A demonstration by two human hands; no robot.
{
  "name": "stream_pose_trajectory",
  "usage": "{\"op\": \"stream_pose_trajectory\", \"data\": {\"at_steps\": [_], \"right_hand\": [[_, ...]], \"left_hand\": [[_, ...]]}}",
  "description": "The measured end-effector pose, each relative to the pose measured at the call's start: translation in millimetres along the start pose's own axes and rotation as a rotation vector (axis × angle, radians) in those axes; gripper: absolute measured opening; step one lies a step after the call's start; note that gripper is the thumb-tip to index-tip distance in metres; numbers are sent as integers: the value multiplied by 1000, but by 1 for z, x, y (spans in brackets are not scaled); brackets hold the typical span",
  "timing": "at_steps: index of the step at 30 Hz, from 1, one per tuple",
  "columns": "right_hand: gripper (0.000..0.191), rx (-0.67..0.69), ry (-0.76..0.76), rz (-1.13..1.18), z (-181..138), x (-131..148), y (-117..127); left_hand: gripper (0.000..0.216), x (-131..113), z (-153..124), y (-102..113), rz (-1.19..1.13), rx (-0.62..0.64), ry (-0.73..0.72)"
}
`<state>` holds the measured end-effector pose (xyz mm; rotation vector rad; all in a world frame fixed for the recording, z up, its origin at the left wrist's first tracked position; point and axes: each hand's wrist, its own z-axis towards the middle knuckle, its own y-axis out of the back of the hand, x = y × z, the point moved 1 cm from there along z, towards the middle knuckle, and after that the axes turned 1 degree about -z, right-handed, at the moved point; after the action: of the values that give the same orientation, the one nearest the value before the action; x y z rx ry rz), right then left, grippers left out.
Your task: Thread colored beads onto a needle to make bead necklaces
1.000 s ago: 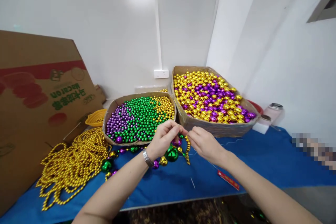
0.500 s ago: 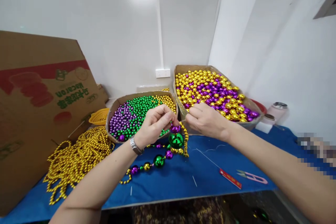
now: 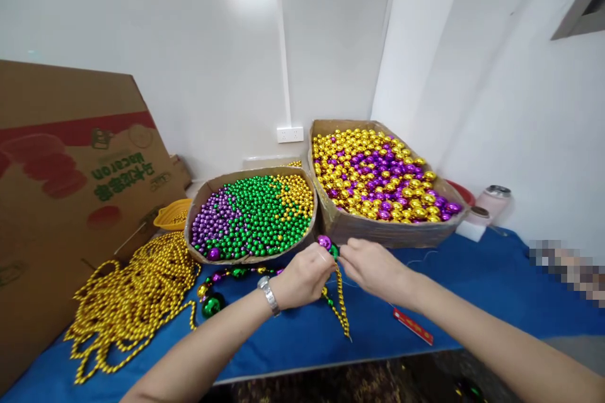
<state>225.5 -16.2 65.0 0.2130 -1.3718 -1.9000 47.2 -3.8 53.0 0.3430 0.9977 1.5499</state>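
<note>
My left hand (image 3: 305,274), with a metal watch on its wrist, is closed on a bead necklace over the table's front half. A shiny purple bead (image 3: 324,242) and a green bead (image 3: 334,250) show at its fingertips. Right beside them, my right hand (image 3: 373,269) is pinched shut at the necklace's end; the exact part between its fingers is hidden. Below the hands hangs a strand of small gold beads (image 3: 341,302). Another stretch of the necklace, with a large green ball (image 3: 213,305), lies to the left behind my left wrist.
A carton of small purple, green and gold beads (image 3: 255,214) stands behind my hands. Right of it is a carton of larger gold and purple beads (image 3: 378,170). Gold bead strands (image 3: 137,302) are piled left, near a big cardboard box (image 3: 70,201). A red strip (image 3: 413,326) lies front right.
Both hands have come down and closer together, carrying the necklace end lower. The large green ball's stretch now lies farther left. The pink snips are no longer visible by my right forearm.
</note>
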Motion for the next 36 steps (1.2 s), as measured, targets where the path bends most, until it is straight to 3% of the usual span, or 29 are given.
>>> {"op": "stream_pose_trajectory", "data": {"at_steps": [3,7,12,17,20,25,27,31,36], "right_hand": [[34,-73,-163,212,-21,17,-26],[42,-258,-320,362,-41,31,-70],[37,-449,-369,267,-47,9,-104],[23,-593,-288,25,-44,-19,-115],[20,-607,-189,-75,-40,-25,-115],[25,-597,-88,-170,-32,-27,-113],[26,-588,-80,-184,-29,-27,-113],[32,-585,-125,-172,-25,-17,-114],[53,-513,-182,-103,-40,17,-122]], "left_hand": [[20,2,-1,-14,15,-25,-33],[20,-3,-3,-20,-99,-76,34],[21,-8,-6,-15,-302,-82,299],[30,3,-11,-19,-668,-186,621],[32,13,-12,-23,-733,-177,723],[35,24,-8,-21,-649,43,714],[36,25,-6,-20,-626,74,699],[38,25,-4,-21,-700,-43,713],[37,29,0,-18,-707,-207,748]]}}
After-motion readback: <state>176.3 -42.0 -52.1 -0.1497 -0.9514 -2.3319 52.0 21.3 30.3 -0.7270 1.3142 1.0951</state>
